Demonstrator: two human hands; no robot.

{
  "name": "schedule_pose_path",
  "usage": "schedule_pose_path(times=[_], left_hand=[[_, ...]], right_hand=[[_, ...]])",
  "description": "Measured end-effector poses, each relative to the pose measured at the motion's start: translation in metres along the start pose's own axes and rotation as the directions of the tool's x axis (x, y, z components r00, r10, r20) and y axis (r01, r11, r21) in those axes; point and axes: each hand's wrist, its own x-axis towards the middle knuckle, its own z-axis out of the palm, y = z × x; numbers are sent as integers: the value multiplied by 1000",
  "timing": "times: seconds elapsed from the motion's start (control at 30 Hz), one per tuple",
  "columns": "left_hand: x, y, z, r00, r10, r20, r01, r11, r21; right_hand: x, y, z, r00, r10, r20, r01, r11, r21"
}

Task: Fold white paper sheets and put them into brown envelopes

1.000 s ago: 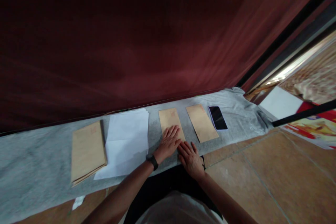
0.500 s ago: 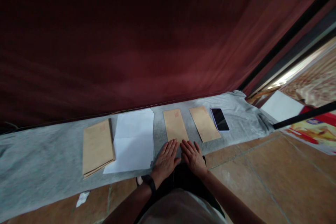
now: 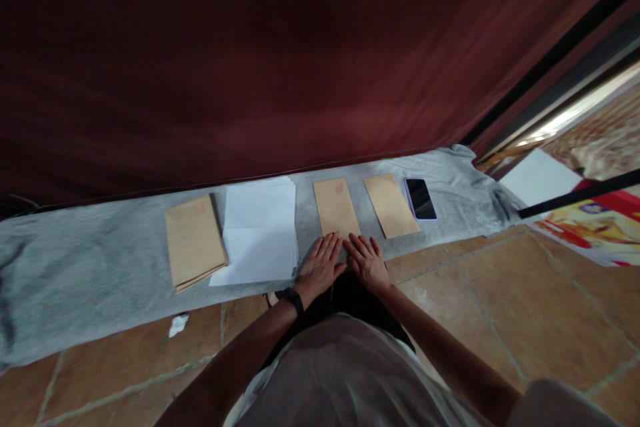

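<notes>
A brown paper envelope (image 3: 336, 207) lies flat in front of me, a small reddish print near its far right corner. My left hand (image 3: 320, 265) rests palm down with fingers stretched over the envelope's near left edge. Beside it, my right hand (image 3: 367, 263) lies flat with spread fingers at the near right corner. Both hands hide the envelope's near end. To the right is a second brown envelope (image 3: 391, 205), set at a slant. Left of my hands sits a stack of white paper (image 3: 260, 227) with a crease across it, then a pile of brown envelopes (image 3: 194, 240).
A phone (image 3: 421, 199) with a purple edge lies right of the second envelope. Everything sits on a long grey cloth (image 3: 100, 260) beside a dark red curtain (image 3: 280, 80). A white scrap (image 3: 178, 325) lies on the tiled floor (image 3: 135, 360). A colourful box (image 3: 595, 220) stands right.
My view has tilted down, so the cloth and the things on it appear higher. Both hands keep their flat pose at the envelope's near end.
</notes>
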Motion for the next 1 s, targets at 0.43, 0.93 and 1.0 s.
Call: schedule_pose_path(times=[0.43,0.93,1.0], left_hand=[[-10,-5,3,999,-32,-35,33,999,26],[-15,9,8,979,-193,-59,193,981,-12],[-13,8,4,973,-220,-66,215,974,-73]], right_hand=[[-2,15,-14,1000,-17,13,17,1000,2],[6,-14,2,1000,11,-21,-11,1000,19],[5,-6,1,999,32,-32,-32,999,9]])
